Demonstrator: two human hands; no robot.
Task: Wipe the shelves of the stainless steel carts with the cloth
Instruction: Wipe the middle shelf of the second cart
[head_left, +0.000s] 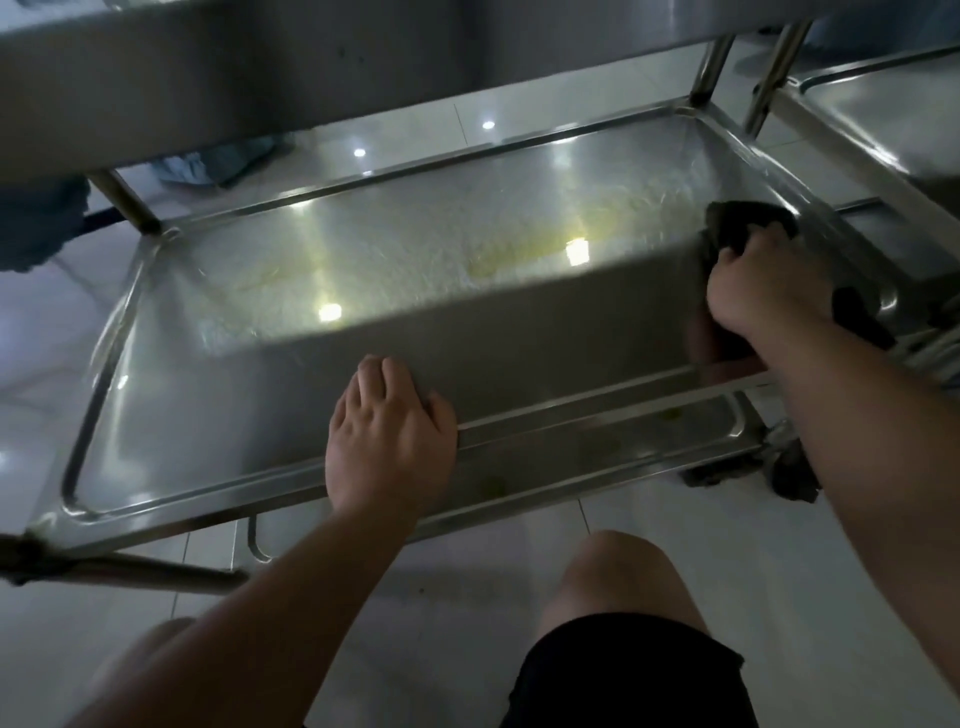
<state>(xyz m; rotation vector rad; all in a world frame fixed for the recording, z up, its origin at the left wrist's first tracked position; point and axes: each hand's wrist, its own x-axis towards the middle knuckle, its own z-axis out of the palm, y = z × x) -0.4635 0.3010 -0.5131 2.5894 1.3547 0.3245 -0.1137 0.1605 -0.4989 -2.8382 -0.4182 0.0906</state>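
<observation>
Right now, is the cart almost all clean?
Not yet. The right hand grips the dark cloth at the middle shelf's right end; the left hand rests on its front rim. Yellowish smears remain mid-shelf, and the lower shelf looks spotted.

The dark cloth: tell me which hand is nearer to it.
Right. The right hand grips the dark cloth at the right end of the shelf. The left hand rests on the shelf's front edge, well to the cloth's left and apart from it.
</observation>
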